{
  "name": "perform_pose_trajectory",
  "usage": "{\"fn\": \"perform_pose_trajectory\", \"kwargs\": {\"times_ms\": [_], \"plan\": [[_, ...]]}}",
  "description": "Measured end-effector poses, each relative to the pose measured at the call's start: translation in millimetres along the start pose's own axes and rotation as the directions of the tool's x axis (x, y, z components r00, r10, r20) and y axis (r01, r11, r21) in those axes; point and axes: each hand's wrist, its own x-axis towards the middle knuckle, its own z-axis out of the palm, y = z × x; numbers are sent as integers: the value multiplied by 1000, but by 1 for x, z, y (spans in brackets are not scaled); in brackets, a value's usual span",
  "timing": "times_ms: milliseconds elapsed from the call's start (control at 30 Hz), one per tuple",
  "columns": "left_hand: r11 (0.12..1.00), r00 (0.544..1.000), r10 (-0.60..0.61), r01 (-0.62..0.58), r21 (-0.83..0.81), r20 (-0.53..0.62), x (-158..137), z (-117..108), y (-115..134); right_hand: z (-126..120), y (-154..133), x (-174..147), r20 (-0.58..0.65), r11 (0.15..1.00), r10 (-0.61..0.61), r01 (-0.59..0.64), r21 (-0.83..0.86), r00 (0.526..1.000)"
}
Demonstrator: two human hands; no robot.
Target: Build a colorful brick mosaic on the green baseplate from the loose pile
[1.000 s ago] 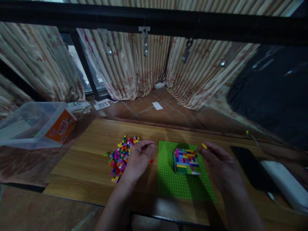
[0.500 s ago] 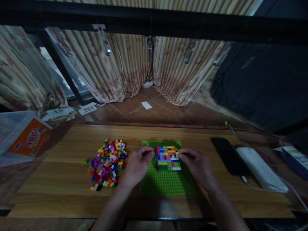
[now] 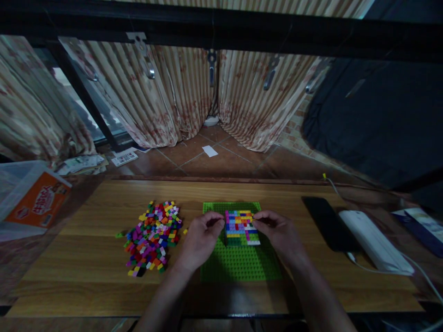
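On the green studded baseplate stands a low, many-coloured block of toy building bricks. My left hand is closed in a pinch by its left side; whatever lies between thumb and forefinger is hidden. At the upper right edge of the block, my right hand pinches a small yellow brick, mostly covered by the fingertips. A heap of loose bricks in mixed colours lies left of the baseplate. One stray yellow brick sits between that heap and my left hand.
Right of my hands, a black phone and a white power bank with a cable lie on the wooden table. A clear plastic tub with an orange label stands off the left edge. Curtains hang behind.
My right hand has brought the yellow brick slightly left, against the block's edge. My left fingertips have come closer to the block's left side. The stray yellow brick now shows beside my left hand.
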Motion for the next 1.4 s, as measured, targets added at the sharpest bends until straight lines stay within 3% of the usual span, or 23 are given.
{"fn": "perform_pose_trajectory", "kwargs": {"times_ms": [100, 233, 700, 833, 933, 1033, 1133, 1267, 1400], "plan": [[1000, 1000, -7, 7, -17, 3, -2, 2, 4, 5, 0, -1, -18, 985, 94, -90, 148, 995], [996, 1000, -24, 26, -87, 19, -2, 5, 6, 9, 2, -2, -6, 953, 125, -119, 279, 992], [997, 1000, -19, 20, -75, 19, -2, 7, 6, 11, 5, -3, -7, 953, 86, -81, 291, 996], [998, 997, -15, 11, -62, -69, -1, -8, 2, 2, 3, -2, 10, 963, 97, -97, 251, 995], [999, 983, 17, -25, -44, -183, 0, -31, 0, -4, -1, 0, -106, 977, 54, -30, 210, 993], [996, 976, 54, -37, 81, -212, -3, -58, -1, -3, -5, 2, -223, 965, 14, 45, 258, 975], [959, 992, 81, -50, 280, -101, -11, -74, -3, 4, -5, 3, -225, 956, 4, 63, 288, 974], [834, 991, 117, -135, 535, 69, -21, -79, -5, 9, -4, 3, -212, 963, -22, 77, 258, 977], [710, 983, 132, -186, 679, 130, -23, -74, -7, 9, -4, 4, -232, 968, -24, 81, 237, 972]]}}
